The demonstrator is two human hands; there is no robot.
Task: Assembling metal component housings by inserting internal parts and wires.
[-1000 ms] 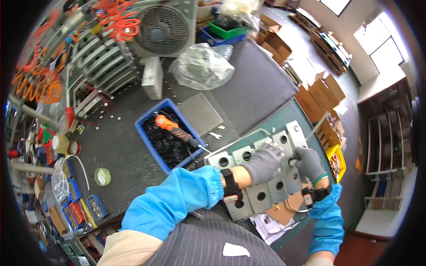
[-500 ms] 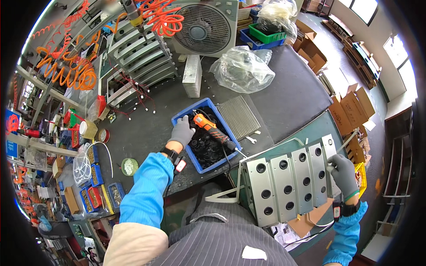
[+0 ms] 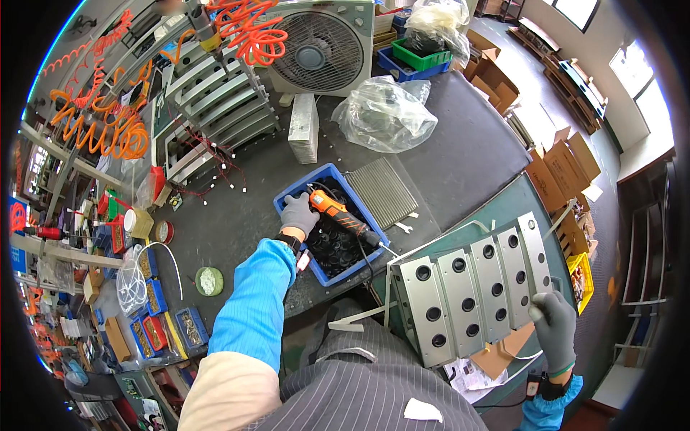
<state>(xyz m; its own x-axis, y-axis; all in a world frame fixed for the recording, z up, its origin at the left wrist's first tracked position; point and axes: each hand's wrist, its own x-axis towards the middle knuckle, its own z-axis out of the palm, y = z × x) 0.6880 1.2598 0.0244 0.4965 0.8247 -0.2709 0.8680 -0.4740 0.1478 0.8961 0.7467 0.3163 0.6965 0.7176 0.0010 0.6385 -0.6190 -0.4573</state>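
Observation:
My left hand [image 3: 299,215], in a grey glove, reaches into a blue bin [image 3: 332,277] of black ring-shaped pieces [image 3: 332,248]. Its fingers are bent but apart among the pieces, their tips partly hidden. Across the bin lies an orange and black electric screwdriver [image 3: 336,210], close to those fingers. On the right, several grey metal panels [image 3: 451,305] stand side by side with black rings set in their faces. My gloved right hand [image 3: 555,327] is closed beside the near end of the rightmost panel; whatever its fingertips pinch is too small to make out.
Behind the bin are a ribbed metal plate [image 3: 381,190], a small wrench [image 3: 404,228], a clear plastic bag [image 3: 384,115], a stack of metal strips [image 3: 304,129] and a box fan [image 3: 316,50]. Small parts bins [image 3: 190,327] stand left. Cardboard boxes [image 3: 564,169] lie beyond the right bench.
My right hand has moved down along the rightmost panel toward its near end, uncovering black rings there. My left hand stays in the bin, its forearm shifted slightly right.

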